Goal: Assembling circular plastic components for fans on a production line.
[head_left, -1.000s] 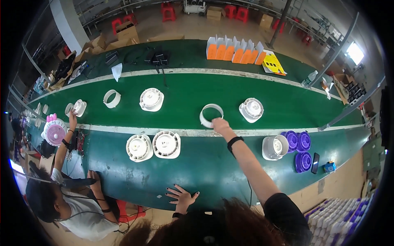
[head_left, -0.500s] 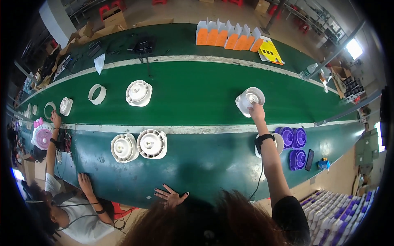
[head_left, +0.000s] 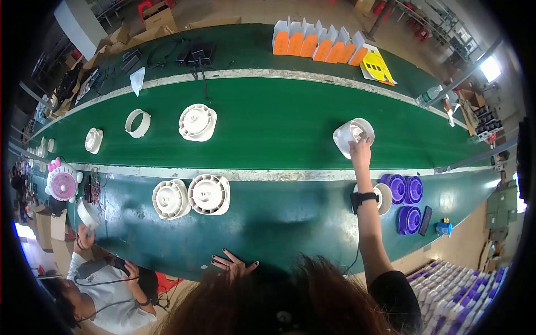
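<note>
White ring (head_left: 367, 125) sits over a flanged housing (head_left: 339, 142) towards the right of the green belt (head_left: 268, 134). From the left, two vaned housings (head_left: 209, 195) rest paired on the bench (head_left: 301, 209), perhaps kept reachable. The left hand (head_left: 234, 268) lies spread, empty, probably bracing; the right hand (head_left: 360, 149) pinches the ring's near rim, likely steadying it.

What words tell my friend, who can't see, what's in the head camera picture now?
A person's right hand touches a white ring on a white base, on a green belt. Their left hand rests fingers spread on the nearer table; three purple round parts lie farther right.
</note>
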`<state>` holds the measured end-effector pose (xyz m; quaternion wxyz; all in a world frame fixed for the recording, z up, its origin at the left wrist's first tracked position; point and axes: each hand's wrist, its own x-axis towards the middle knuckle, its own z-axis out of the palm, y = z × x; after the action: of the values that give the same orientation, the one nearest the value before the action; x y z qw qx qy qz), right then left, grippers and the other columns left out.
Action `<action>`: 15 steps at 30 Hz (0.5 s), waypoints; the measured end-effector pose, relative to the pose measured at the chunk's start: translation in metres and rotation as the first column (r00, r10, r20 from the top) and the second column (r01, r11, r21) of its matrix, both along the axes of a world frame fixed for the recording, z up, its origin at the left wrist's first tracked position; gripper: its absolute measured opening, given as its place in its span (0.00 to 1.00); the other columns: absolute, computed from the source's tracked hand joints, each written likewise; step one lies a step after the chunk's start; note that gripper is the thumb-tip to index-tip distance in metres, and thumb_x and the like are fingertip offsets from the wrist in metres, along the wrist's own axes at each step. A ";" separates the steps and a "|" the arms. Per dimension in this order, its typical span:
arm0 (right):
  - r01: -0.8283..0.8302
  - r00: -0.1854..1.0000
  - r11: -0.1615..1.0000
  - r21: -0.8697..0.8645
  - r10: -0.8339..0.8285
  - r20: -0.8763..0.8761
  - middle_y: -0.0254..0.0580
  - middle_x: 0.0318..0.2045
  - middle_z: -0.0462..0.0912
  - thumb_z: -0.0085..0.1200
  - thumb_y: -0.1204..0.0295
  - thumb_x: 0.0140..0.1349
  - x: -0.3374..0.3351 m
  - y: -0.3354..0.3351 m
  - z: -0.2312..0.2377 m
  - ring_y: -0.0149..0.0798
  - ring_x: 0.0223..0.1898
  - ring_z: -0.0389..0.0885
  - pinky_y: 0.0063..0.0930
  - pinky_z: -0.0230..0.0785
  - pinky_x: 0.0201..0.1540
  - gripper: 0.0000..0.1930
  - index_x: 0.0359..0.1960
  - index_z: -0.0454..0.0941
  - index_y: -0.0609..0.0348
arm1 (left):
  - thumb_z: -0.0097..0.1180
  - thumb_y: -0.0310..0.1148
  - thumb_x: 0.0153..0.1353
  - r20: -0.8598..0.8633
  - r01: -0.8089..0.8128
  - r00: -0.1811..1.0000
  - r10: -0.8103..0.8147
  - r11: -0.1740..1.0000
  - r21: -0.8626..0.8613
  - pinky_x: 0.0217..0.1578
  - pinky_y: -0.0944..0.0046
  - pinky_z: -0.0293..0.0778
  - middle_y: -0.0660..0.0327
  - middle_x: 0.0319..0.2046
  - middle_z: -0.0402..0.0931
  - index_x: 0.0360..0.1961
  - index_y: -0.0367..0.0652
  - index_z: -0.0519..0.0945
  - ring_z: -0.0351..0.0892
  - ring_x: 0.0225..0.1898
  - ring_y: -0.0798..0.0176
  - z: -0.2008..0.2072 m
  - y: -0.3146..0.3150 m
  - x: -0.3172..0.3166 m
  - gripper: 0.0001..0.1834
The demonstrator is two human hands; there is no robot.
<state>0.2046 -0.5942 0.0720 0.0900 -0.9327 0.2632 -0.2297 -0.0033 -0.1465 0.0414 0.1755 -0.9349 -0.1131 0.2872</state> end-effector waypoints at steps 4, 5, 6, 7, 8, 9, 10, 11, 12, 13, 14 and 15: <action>-0.260 0.966 0.965 0.027 0.260 0.005 0.61 0.20 0.74 0.46 0.66 0.58 0.012 0.041 0.012 0.54 0.23 0.77 0.42 0.70 0.24 0.16 0.23 0.70 0.70 | 0.32 0.46 0.63 0.108 -0.003 0.994 0.009 0.999 -0.054 0.56 0.52 0.56 0.47 0.59 0.51 0.63 0.43 0.44 0.52 0.59 0.46 0.004 0.009 0.002 0.31; -0.232 0.966 0.969 0.084 0.239 -0.094 0.60 0.17 0.74 0.44 0.66 0.59 0.018 0.048 0.011 0.52 0.19 0.77 0.40 0.71 0.21 0.18 0.20 0.70 0.71 | 0.32 0.46 0.63 0.130 0.007 0.991 0.002 0.998 -0.070 0.56 0.52 0.56 0.47 0.59 0.51 0.63 0.43 0.44 0.52 0.59 0.46 0.004 0.010 0.002 0.31; -0.222 0.968 0.971 0.089 0.231 -0.098 0.60 0.17 0.74 0.44 0.66 0.59 0.023 0.048 0.004 0.52 0.19 0.77 0.40 0.71 0.21 0.18 0.20 0.70 0.71 | 0.33 0.46 0.63 0.153 0.017 0.988 -0.004 0.996 -0.085 0.56 0.52 0.56 0.47 0.59 0.51 0.63 0.43 0.44 0.52 0.59 0.46 0.004 0.012 0.002 0.31; -0.067 0.989 0.895 0.441 0.119 -0.093 0.57 0.14 0.74 0.44 0.65 0.60 0.030 0.044 -0.006 0.48 0.17 0.77 0.36 0.72 0.19 0.19 0.19 0.70 0.72 | 0.33 0.46 0.63 0.178 0.031 0.984 -0.012 0.994 -0.104 0.56 0.52 0.56 0.47 0.59 0.51 0.63 0.43 0.44 0.52 0.59 0.46 0.003 0.013 0.005 0.31; 0.083 0.993 0.679 0.730 0.008 -0.120 0.53 0.11 0.74 0.44 0.65 0.60 0.037 0.037 -0.018 0.44 0.14 0.77 0.32 0.73 0.17 0.20 0.18 0.70 0.72 | 0.33 0.46 0.63 0.206 0.049 0.978 -0.023 0.991 -0.124 0.56 0.52 0.56 0.47 0.59 0.52 0.63 0.43 0.45 0.52 0.59 0.46 0.001 0.013 0.010 0.31; 0.093 0.993 0.678 0.729 -0.008 -0.119 0.53 0.11 0.74 0.44 0.65 0.60 0.039 0.028 -0.034 0.44 0.14 0.77 0.32 0.73 0.17 0.20 0.18 0.70 0.72 | 0.33 0.46 0.63 0.233 0.067 0.972 -0.032 0.987 -0.144 0.56 0.52 0.56 0.47 0.59 0.52 0.63 0.43 0.45 0.52 0.59 0.46 0.000 0.014 0.016 0.31; 0.128 0.989 0.578 0.806 -0.139 -0.057 0.50 0.14 0.74 0.47 0.65 0.59 0.043 0.017 -0.050 0.41 0.15 0.77 0.31 0.74 0.18 0.18 0.21 0.69 0.72 | 0.33 0.46 0.63 0.262 0.085 0.964 -0.040 0.983 -0.163 0.56 0.52 0.56 0.47 0.59 0.52 0.63 0.43 0.45 0.52 0.59 0.46 -0.003 0.014 0.025 0.31; 0.126 0.966 0.461 0.878 -0.259 -0.003 0.47 0.18 0.74 0.49 0.65 0.58 0.048 0.019 -0.054 0.39 0.16 0.77 0.30 0.76 0.19 0.17 0.24 0.67 0.72 | 0.33 0.46 0.63 0.300 0.092 0.953 -0.037 0.981 -0.172 0.56 0.52 0.56 0.47 0.59 0.52 0.63 0.43 0.45 0.52 0.59 0.46 -0.003 0.018 0.029 0.31; 0.116 0.965 0.454 0.884 -0.261 0.008 0.47 0.18 0.74 0.49 0.65 0.58 0.055 0.022 -0.058 0.39 0.16 0.77 0.30 0.76 0.19 0.17 0.24 0.67 0.72 | 0.33 0.46 0.63 0.337 0.100 0.941 -0.034 0.978 -0.181 0.56 0.52 0.56 0.48 0.59 0.52 0.62 0.43 0.45 0.52 0.59 0.46 -0.002 0.022 0.033 0.31; 0.054 0.885 0.257 0.965 -0.460 0.073 0.48 0.19 0.74 0.51 0.66 0.57 0.060 0.029 -0.062 0.40 0.17 0.77 0.31 0.76 0.19 0.16 0.25 0.67 0.73 | 0.33 0.45 0.63 0.359 0.112 0.933 -0.036 0.974 -0.195 0.56 0.52 0.56 0.48 0.59 0.52 0.62 0.43 0.45 0.52 0.59 0.47 -0.003 0.026 0.037 0.31; -0.056 0.757 0.070 0.996 -0.647 0.088 0.48 0.20 0.74 0.52 0.68 0.56 0.065 0.034 -0.064 0.42 0.17 0.77 0.33 0.76 0.19 0.16 0.26 0.67 0.73 | 0.33 0.45 0.63 0.382 0.126 0.924 -0.038 0.970 -0.209 0.56 0.52 0.56 0.48 0.59 0.52 0.62 0.43 0.46 0.52 0.59 0.47 -0.004 0.029 0.041 0.30; -0.055 0.751 0.066 0.996 -0.655 0.085 0.48 0.20 0.74 0.52 0.68 0.56 0.070 0.033 -0.069 0.42 0.17 0.77 0.33 0.76 0.19 0.16 0.26 0.67 0.73 | 0.33 0.45 0.63 0.405 0.141 0.913 -0.040 0.965 -0.223 0.56 0.52 0.56 0.48 0.59 0.52 0.62 0.43 0.46 0.52 0.59 0.47 -0.005 0.032 0.046 0.30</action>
<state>0.2741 -0.5613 0.0029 0.6852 -0.4513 0.5084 -0.2613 0.0426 -0.1143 0.0367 0.0444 -0.9923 -0.0661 0.0950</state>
